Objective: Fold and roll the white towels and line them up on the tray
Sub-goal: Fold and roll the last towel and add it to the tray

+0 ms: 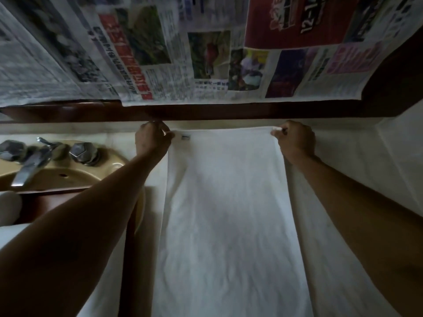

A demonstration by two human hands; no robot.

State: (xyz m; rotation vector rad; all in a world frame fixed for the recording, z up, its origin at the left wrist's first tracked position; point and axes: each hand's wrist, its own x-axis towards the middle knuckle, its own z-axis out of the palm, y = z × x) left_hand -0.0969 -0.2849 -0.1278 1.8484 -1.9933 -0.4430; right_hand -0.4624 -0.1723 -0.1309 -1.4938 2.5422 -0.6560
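Observation:
A long white towel (pixel 226 213) lies flat on the pale counter, running from the back wall toward me. My left hand (pixel 152 140) pinches its far left corner, beside a small grey label (pixel 185 138). My right hand (pixel 294 139) pinches the far right corner. Both arms stretch forward along the towel's sides. At the left edge a dark wooden tray (pixel 45 202) stands across the basin, with a rolled white towel (pixel 9 208) partly in view on it.
A tan sink (pixel 75 177) with a chrome tap (pixel 27 165) and two knobs sits at the left. Newspaper sheets (pixel 183 49) cover the wall above a dark wooden ledge (pixel 229 110). A pale side wall (pixel 400 152) rises at the right.

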